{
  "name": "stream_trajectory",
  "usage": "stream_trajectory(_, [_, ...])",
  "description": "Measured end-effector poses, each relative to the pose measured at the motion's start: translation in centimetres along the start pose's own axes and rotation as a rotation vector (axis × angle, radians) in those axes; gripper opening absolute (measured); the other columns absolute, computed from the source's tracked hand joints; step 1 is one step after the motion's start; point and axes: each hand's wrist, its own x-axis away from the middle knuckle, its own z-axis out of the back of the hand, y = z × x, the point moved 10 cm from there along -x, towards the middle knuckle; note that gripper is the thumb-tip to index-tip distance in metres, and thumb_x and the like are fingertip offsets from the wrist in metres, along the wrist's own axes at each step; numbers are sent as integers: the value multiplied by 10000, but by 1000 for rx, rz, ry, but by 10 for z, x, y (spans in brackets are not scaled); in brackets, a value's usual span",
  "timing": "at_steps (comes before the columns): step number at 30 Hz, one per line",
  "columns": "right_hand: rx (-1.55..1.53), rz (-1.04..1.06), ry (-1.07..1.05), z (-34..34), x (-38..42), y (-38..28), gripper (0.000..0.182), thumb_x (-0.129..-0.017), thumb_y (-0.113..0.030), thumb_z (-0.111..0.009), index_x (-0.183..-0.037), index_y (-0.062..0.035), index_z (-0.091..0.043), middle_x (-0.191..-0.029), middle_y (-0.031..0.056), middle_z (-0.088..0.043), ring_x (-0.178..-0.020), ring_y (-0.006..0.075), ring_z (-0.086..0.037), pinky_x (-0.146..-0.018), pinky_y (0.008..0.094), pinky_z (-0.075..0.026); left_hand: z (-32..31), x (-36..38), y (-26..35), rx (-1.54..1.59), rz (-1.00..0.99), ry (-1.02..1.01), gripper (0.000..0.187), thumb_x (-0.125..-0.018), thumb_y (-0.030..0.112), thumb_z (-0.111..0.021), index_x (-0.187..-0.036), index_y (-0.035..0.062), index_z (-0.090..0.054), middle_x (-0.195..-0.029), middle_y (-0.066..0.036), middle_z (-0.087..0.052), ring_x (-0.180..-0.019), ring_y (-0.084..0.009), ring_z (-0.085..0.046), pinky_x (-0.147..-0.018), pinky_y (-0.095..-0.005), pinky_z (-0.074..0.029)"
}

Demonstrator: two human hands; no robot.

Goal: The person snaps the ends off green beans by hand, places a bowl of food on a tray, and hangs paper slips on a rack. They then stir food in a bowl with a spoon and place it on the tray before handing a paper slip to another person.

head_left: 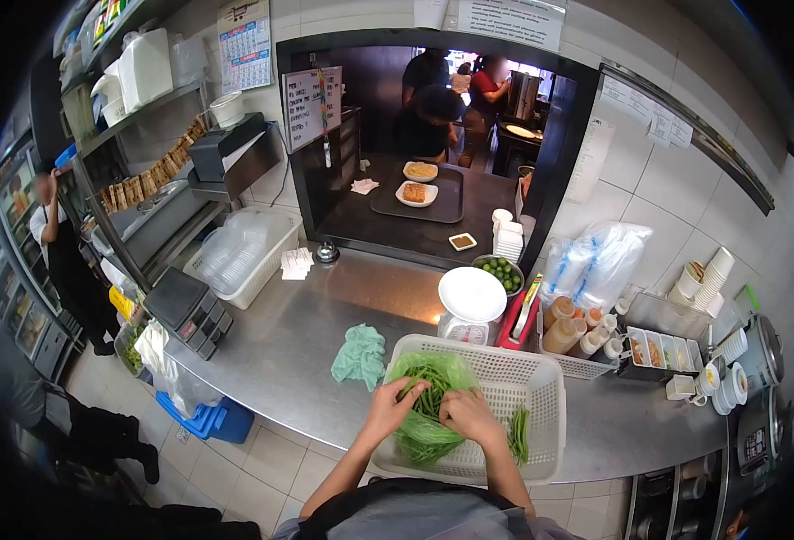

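Note:
A white plastic basket [541,396] sits on the steel counter in front of me. Inside it lies a green plastic bag [424,436] full of long green beans [427,382]. My left hand [392,407] grips the bag's open edge on the left. My right hand [469,416] holds the bag's edge on the right, close beside the left hand. A few loose green beans [518,432] lie in the basket to the right of my hands.
A green cloth [361,355] lies left of the basket. Behind it are a kitchen scale with a white plate [472,295], a bowl of limes [500,270] and sauce bottles [563,328]. A tray with food plates [419,193] sits in the serving hatch. People stand beyond the hatch and at far left.

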Motion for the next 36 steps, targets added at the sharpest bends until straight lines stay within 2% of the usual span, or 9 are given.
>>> stream_trajectory(8, [-287,51,715,88,10,-18,100,-739,-109,-658,-798,-49,-605,-813,57,-546,-828,254,-531,-817,401,-371,-8,2,16,-125,-34,-81,208,-840,153,-625,-1005,29,-653,-785,-89,-567,-647,-173,-520,-585,-285,-408])
stream_trajectory(11, [-390,31,813,102,19,-13,106,-730,-74,-677,-778,-30,-594,-799,78,-547,-790,260,-534,-732,372,-389,-11,2,21,-99,-54,-96,185,-820,125,-648,-967,13,-648,-783,-73,-546,-669,-155,-507,-592,-280,-403])
stream_trajectory(17, [-684,-42,729,91,22,5,96,-755,-47,-674,-809,-4,-608,-747,72,-557,-673,178,-549,-645,271,-420,-12,3,30,-112,-158,-60,172,-814,97,-649,-955,-1,-634,-816,-70,-538,-734,-180,-524,-641,-282,-417])
stream_trajectory(23, [-1612,-112,333,37,3,15,55,-798,-50,-662,-791,-8,-629,-746,16,-579,-706,77,-527,-640,213,-408,-19,5,33,-81,-223,-105,162,-822,83,-635,-959,-4,-631,-841,-73,-545,-775,-186,-537,-677,-280,-426])
stream_trajectory(26, [-1303,-246,516,33,4,42,23,-771,-52,-666,-772,-37,-648,-736,26,-585,-711,128,-542,-691,262,-401,-2,0,19,-32,-123,-4,166,-830,88,-628,-966,-7,-625,-811,-72,-553,-750,-175,-541,-663,-283,-431])
stream_trajectory(29, [-219,-119,496,52,6,16,115,-755,-76,-654,-870,-76,-661,-731,25,-589,-743,190,-544,-733,319,-368,11,-3,0,201,-28,103,141,-848,112,-626,-941,8,-640,-785,-35,-603,-718,-86,-526,-635,-235,-419])
stream_trajectory(32, [-15,-93,374,20,2,5,171,-713,-94,-669,-883,-101,-687,-735,55,-584,-767,253,-528,-759,354,-330,11,-1,-3,347,40,130,140,-862,126,-620,-931,6,-644,-796,-9,-616,-719,-50,-510,-632,-208,-413])
stream_trajectory(35, [-261,35,593,59,8,-18,146,-741,-107,-669,-878,-64,-697,-753,69,-594,-723,226,-539,-714,339,-367,10,3,3,206,29,111,157,-870,133,-616,-955,3,-633,-789,13,-604,-712,-36,-499,-621,-201,-413])
stream_trajectory(36, [-445,54,523,57,2,-15,148,-748,-112,-667,-881,-55,-694,-770,74,-602,-696,224,-537,-689,339,-378,10,4,6,157,23,112,166,-871,136,-616,-966,1,-628,-786,17,-598,-711,-37,-499,-618,-202,-414])
